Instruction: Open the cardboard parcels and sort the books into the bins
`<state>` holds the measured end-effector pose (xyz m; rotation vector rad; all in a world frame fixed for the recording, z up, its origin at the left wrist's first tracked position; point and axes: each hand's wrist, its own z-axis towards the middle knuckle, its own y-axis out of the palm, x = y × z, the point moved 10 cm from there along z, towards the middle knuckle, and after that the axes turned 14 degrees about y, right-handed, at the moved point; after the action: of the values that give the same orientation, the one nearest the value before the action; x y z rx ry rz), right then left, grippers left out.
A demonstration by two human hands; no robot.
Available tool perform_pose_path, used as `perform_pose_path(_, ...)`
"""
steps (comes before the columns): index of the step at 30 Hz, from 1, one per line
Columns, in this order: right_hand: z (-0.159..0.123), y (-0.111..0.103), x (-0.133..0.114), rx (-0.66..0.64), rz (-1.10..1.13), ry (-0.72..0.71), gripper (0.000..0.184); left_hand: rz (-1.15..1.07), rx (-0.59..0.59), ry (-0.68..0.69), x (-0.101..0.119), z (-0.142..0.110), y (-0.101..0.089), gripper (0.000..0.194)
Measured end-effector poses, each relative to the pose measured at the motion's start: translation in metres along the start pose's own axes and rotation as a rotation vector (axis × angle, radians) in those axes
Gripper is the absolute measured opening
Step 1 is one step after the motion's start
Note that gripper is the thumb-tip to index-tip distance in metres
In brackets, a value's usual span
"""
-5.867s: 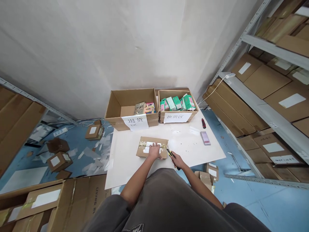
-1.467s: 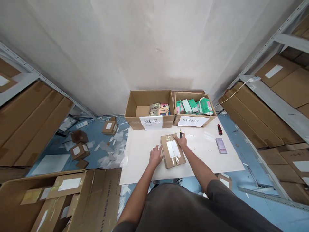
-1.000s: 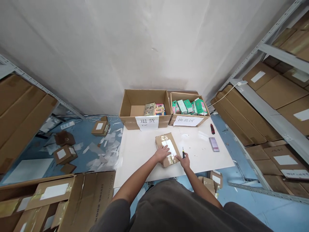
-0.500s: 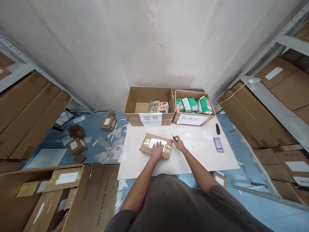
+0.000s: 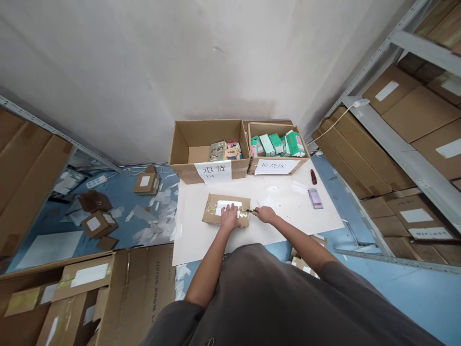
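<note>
A taped cardboard box (image 5: 212, 209) with a white label lies flat on the white tabletop (image 5: 194, 240). Across its top rests my left hand (image 5: 229, 217), fingers spread and pressing on the label area. My right hand (image 5: 264, 214) is closed around a yellow and black utility knife (image 5: 253, 211). The knife's tip meets the tape at the box's right end. Most of the handle is hidden inside my fist.
Behind stand two open cartons with handwritten signs: a left carton (image 5: 180, 168) with small boxes, and a right carton (image 5: 302, 158) with green boxes (image 5: 275, 142). A red-black cutter (image 5: 313, 177) lies at right. Shelves (image 5: 425, 182) flank the right; a large carton (image 5: 144, 283) stands lower left.
The box was turned from lengthwise to crosswise, with my left hand settling on top. My right hand has brought the knife from beside the box onto its right-end tape.
</note>
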<state>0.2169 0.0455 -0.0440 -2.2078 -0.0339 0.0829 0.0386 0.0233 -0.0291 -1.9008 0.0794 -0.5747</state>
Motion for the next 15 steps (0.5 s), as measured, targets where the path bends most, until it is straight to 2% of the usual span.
perform_pose_path(5, -0.001, 0.003, 0.007, -0.098, 0.051, 0.072, 0.051, -0.019, -0.004, 0.013, -0.003, 0.0, 0.004, 0.094)
perform_pose_path(15, -0.004, 0.012, 0.006, -0.088, 0.129, 0.076, 0.053, 0.019, 0.039, 0.094, 0.0, -0.002, 0.003, 0.089)
